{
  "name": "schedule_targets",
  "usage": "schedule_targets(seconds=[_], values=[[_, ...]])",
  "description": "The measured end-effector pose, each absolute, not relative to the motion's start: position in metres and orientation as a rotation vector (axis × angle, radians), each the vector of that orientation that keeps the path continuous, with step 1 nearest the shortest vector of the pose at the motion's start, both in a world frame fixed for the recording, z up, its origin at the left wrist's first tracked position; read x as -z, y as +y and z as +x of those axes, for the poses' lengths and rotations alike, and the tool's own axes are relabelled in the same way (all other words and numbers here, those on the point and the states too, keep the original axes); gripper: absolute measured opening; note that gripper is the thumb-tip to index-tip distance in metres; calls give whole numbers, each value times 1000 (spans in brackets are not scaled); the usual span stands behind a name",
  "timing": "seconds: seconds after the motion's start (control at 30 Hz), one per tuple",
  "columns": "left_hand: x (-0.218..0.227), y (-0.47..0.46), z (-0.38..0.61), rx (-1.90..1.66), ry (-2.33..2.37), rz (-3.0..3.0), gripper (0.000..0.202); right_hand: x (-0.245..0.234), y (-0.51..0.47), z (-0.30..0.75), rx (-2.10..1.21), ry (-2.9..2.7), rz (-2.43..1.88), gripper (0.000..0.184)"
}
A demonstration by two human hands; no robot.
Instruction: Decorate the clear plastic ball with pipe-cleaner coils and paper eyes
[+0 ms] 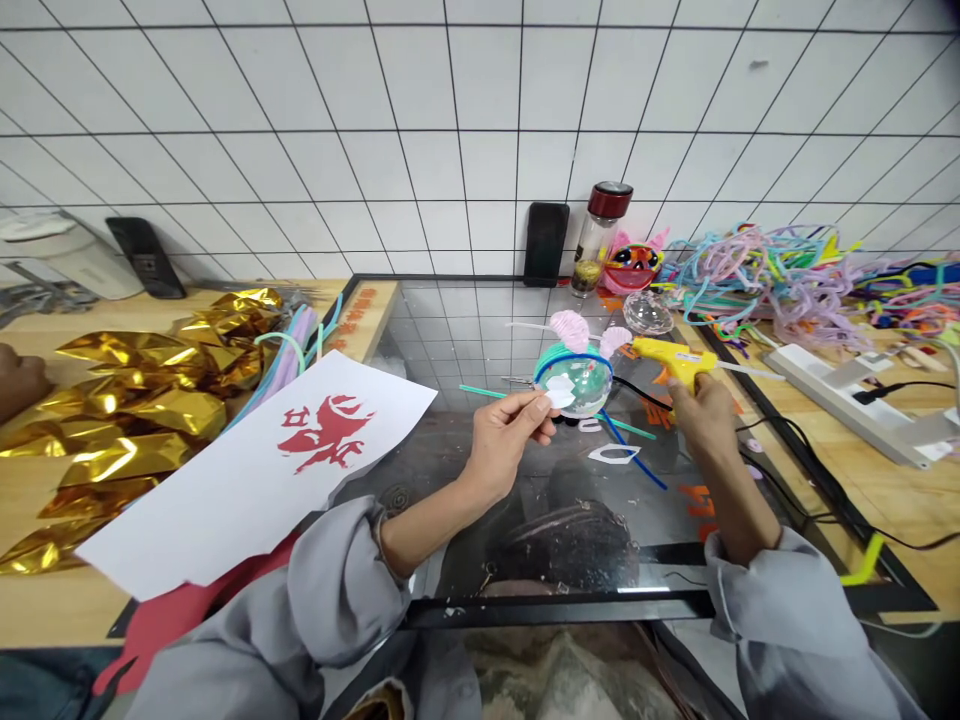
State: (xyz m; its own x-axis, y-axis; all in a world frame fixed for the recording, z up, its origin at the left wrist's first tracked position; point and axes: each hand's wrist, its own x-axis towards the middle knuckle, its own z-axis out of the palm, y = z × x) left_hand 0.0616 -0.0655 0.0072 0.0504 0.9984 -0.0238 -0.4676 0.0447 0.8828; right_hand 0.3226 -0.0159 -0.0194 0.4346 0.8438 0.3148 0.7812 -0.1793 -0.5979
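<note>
My left hand point(506, 432) is closed in a pinch on a small white paper piece point(559, 394), held against a clear plastic ball point(576, 384) that has a turquoise rim and pink fuzzy ears. My right hand point(699, 408) is wrapped round a yellow glue gun point(673, 359), its nozzle pointing left toward the ball. Both hands hover above a glass-topped table point(465, 340). A black cord runs from the gun toward the right.
A white sheet with a red paper cut point(262, 460) lies at left beside gold foil point(150, 400). Pipe cleaners point(780, 275), a white power strip point(847, 390), a jar point(600, 235) and a black phone point(545, 243) stand at the back. Another person's hand point(19, 378) shows far left.
</note>
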Motion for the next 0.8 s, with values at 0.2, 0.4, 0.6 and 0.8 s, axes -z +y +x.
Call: schedule_targets(seconds=[0.2,0.4,0.6,0.8], values=[[-8,-67,63,-1303,832,849,28,15,-11,316,-139,-1372,-2154,14],[-9,-69,65,-1198,755,793,30,15,-14,316,-91,-1419,-2157,23],[-18,-72,71,-964,609,533,31,-2,-38,288,-112,-1498,-1566,26],[-19,-74,79,-789,481,417,25,-15,-63,253,-1125,-1520,-926,20]])
